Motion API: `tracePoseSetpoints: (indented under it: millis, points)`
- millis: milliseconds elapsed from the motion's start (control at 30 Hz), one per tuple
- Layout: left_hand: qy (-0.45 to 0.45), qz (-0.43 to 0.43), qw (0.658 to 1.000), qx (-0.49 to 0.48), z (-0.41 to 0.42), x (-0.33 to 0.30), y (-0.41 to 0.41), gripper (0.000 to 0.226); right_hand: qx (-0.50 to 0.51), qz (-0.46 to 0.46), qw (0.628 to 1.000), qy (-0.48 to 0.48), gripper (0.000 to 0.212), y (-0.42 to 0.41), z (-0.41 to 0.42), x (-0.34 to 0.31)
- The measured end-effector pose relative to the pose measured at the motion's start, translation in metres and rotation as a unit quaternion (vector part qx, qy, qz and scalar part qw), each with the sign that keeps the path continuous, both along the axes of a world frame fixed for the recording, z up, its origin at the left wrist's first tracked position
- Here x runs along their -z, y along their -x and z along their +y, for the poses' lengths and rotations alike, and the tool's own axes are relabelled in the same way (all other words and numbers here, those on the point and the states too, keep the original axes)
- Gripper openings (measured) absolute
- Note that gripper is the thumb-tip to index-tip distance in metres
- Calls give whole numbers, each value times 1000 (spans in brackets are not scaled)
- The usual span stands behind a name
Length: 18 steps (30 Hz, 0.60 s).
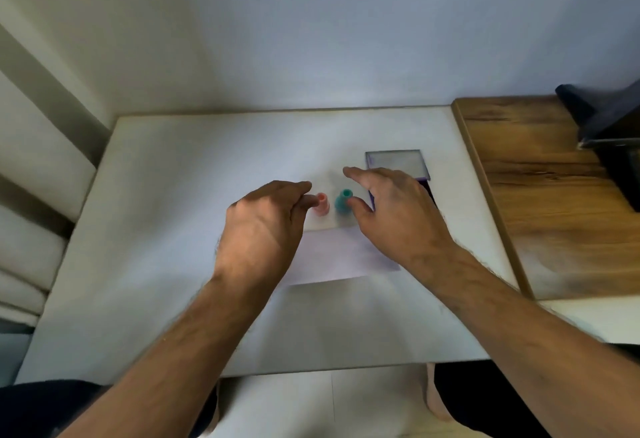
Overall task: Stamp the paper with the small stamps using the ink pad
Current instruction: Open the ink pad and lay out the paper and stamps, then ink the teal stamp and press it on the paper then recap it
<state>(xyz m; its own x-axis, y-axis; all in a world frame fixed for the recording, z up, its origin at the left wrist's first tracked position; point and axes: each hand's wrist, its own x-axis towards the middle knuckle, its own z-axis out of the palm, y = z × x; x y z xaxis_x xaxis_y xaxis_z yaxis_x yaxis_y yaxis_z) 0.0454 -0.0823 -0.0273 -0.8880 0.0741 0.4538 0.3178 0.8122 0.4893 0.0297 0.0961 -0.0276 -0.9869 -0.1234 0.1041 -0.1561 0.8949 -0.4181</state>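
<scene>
Two small stamps stand upright side by side near the middle of the white desk (166,174): a pink stamp (322,203) and a teal stamp (343,201). The paper (332,257) lies just nearer the front edge, partly under both hands. The ink pad (396,162), its lid raised, sits toward the right edge. The left hand (263,230) reaches with a loose, empty grip, fingertips touching or just beside the pink stamp. The right hand (394,212) is spread open, its thumb at the teal stamp.

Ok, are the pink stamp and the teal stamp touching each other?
Apart. The head view shows a clear strip of white table between the pink stamp and the teal stamp, both standing upright.
</scene>
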Motion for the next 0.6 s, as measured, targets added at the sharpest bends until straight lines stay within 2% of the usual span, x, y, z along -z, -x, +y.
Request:
tracePoseSetpoints:
  millis: [267, 400, 467, 533, 600]
  points:
    - [-41, -37, 998, -3, -2, 8, 5, 14, -4, -15, 1000, 21, 35, 8, 1, 17]
    - [-43, -52, 998, 1, -2, 11, 6, 19, 31, -27, 996, 80, 29, 12, 3, 18]
    - [-61, -53, 997, 8, -3, 10, 5, 22, 78, -18, 986, 145, 28, 14, 1, 13]
    - [-70, -47, 996, 16, -3, 9, 5, 28, 136, -20, 959, 246, 23, 17, -2, 4]
    - [-85, -40, 995, 35, -3, 8, 5, 35, 179, -65, 890, 413, 16, 19, -5, -6]
